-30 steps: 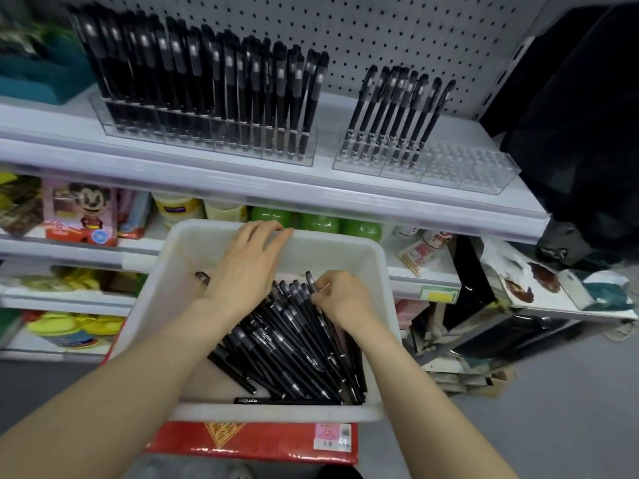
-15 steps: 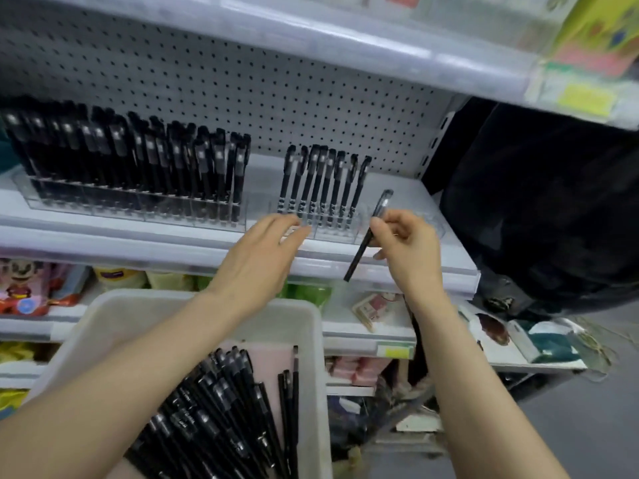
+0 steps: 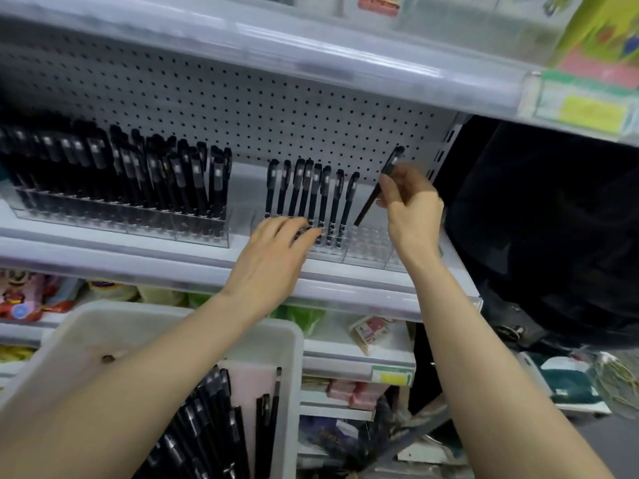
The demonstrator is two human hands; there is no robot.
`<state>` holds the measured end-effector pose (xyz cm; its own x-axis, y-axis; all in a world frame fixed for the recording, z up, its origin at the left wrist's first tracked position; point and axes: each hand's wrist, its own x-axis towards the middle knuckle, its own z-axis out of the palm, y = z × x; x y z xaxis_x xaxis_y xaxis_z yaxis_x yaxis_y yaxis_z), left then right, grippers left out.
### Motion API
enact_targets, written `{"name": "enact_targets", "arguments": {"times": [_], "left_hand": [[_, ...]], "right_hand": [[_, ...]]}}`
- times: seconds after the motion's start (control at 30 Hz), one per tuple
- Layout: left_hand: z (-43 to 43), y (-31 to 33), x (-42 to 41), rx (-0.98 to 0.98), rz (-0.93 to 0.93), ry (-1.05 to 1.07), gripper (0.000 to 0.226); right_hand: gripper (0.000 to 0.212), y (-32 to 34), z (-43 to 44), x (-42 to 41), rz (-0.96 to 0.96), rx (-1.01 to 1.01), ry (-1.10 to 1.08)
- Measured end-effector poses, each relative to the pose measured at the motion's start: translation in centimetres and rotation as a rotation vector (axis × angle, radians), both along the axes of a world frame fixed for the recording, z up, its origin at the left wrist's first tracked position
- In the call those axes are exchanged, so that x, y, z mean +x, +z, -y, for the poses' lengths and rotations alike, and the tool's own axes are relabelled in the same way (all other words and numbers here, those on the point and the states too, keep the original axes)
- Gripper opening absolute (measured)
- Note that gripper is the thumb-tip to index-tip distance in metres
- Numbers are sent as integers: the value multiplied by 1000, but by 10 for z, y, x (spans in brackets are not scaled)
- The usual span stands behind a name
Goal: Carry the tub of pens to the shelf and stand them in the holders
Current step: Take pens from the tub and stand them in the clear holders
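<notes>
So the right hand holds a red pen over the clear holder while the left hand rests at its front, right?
Not quite. The head view shows the pen is black, not red. The right hand does hold it, tilted, over the clear holder, and the left hand rests at its front.

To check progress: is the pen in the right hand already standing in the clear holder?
No, the right hand holds the pen tilted, its tip only near the empty holes of the clear holder.
</notes>
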<state>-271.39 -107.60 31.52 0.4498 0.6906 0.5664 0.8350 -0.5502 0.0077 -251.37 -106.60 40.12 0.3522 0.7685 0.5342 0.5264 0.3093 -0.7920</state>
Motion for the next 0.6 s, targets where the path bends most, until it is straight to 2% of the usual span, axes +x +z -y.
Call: {"name": "enact_targets", "arguments": {"times": [0.23,0.37,0.6], "left_hand": [[3,0,5,-34,25,36,53],[2,-2,4,-25,28,32,53],[1,-3,-3,-35,14,-28,56]], "right_hand": [[19,-7,-15,0,108,-14,40],[22,-24,-16,-2,215,-162,77],[15,-27,-7,-6,275,-203,-12]]}}
